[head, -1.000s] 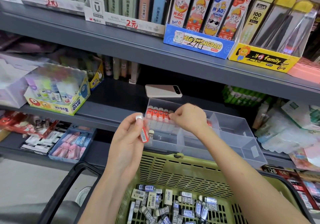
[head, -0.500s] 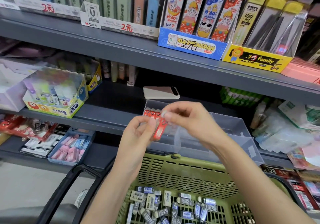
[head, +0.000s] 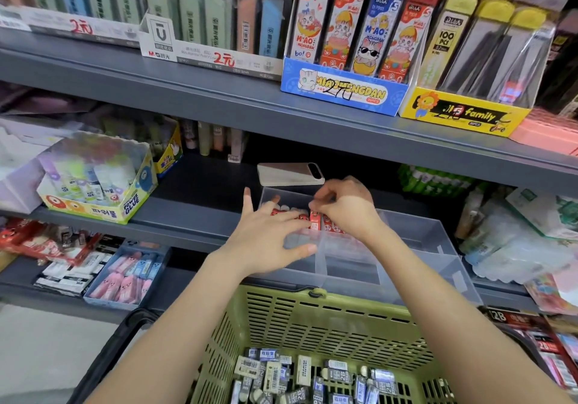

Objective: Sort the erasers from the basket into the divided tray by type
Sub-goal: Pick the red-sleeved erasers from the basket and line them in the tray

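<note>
My right hand [head: 347, 211] pinches a red-sleeved rectangular eraser [head: 314, 222], upright in the back-left compartment of the clear plastic divided tray [head: 438, 237], beside a row of matching red erasers [head: 276, 212]. My left hand [head: 269, 242], fingers straight and spread, lies over the tray's left side. Just in front of the tray, the green slotted plastic basket [head: 312, 313] holds grey-and-white sleeved erasers [head: 300, 372].

blue box [head: 341, 90]: MIAOMENGDAN | glue box [head: 125, 208]: POWER GLUE | erasers [head: 342, 376]: 2B

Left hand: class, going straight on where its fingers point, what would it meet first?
The left hand would probably meet the row of red-sleeved erasers in the clear plastic divided tray; depth unclear.
</note>
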Demonstrator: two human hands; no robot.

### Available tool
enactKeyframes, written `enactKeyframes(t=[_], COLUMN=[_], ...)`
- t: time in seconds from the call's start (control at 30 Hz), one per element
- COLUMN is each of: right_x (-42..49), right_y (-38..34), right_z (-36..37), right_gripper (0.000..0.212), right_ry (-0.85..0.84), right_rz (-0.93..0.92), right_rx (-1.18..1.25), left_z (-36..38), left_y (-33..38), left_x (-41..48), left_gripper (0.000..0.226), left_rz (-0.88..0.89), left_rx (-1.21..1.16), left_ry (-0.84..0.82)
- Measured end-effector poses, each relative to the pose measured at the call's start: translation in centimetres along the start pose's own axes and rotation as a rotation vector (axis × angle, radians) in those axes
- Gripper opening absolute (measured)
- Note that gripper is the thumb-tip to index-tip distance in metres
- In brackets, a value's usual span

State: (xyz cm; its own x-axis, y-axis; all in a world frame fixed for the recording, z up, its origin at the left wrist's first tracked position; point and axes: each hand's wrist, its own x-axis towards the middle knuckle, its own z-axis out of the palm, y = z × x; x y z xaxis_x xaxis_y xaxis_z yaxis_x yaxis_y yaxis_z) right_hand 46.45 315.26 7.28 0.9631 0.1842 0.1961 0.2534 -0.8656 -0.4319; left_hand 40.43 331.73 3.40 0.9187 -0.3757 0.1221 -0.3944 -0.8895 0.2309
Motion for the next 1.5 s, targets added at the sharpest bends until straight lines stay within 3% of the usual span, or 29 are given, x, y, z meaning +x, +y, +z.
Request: enactKeyframes(t=[0.13,0.37,0.5,0.63,0.7,0.8,0.9,0.97,1.07,1.2,1.3,1.4,1.5], right_x=[0.4,-0.3,-3.3,-9.3,-13.1,-18.5,-22.2,-24.2,-26.1,-26.3,-26.0,-25.3,-25.2], right_y=[0.8,1.3,1.1,1.0,1.6,3.8,7.9,10.6,12.1,9.5,7.8,8.0,9.6], right_z=[0.2,0.8,0.4,0.4,1.2,3.7,6.9,8.6,10.8,14.5,16.2,16.1,14.3], right_gripper=[0.024,0.032,0.028,0.017,0.016,0.015,0.024,0.026,0.035,0.058,0.051,0.047,0.036], right_ry=[-0.044,-0.231,-0.01,0.382,0.42,0.24,-0.113,-0.345,-0.431,-0.5,-0.459,-0.484,-0.526], right_rz=[-0.149,-0.123,-0.125,-0.382,-0.509,-0.611,-0.39,-0.094,0.242,0.316,0.387,0.476,0.486], right_rx=[-0.428,-0.443,-0.406,-0.03,0.09,0.091,-0.072,-0.139,0.004,-0.169,-0.14,0.064,0.216], left_z=[0.1,-0.2,-0.4,-0.5,-0.3,0.4,1.1,1.6,2.1,2.5,3.5,5.3,8.2], left_y=[-0.1,0.0,0.2,0.4,0.9,2.2,3.8,4.7,5.5,6.3,6.2,5.8,6.5], left_x=[0.2,0.2,-0.8,-3.9,-5.8,-8.5,-10.5,-11.3,-11.7,-11.5,-11.6,-11.6,-11.2], left_gripper=[0.057,0.052,0.045,0.043,0.039,0.024,0.02,0.022,0.026,0.011,0.01,0.01,0.014], left_rz=[-0.02,-0.018,-0.059,-0.048,-0.022,0.017,0.039,0.047,-0.004,-0.165,-0.299,-0.346,-0.177], left_rx=[-0.001,-0.038,-0.062,-0.081,-0.106,-0.154,-0.187,-0.24,-0.355,-0.547,-0.651,-0.555,-0.355], left_ry=[-0.05,-0.043,0.111,0.342,0.478,0.646,0.685,0.637,0.524,0.422,0.294,0.014,-0.324])
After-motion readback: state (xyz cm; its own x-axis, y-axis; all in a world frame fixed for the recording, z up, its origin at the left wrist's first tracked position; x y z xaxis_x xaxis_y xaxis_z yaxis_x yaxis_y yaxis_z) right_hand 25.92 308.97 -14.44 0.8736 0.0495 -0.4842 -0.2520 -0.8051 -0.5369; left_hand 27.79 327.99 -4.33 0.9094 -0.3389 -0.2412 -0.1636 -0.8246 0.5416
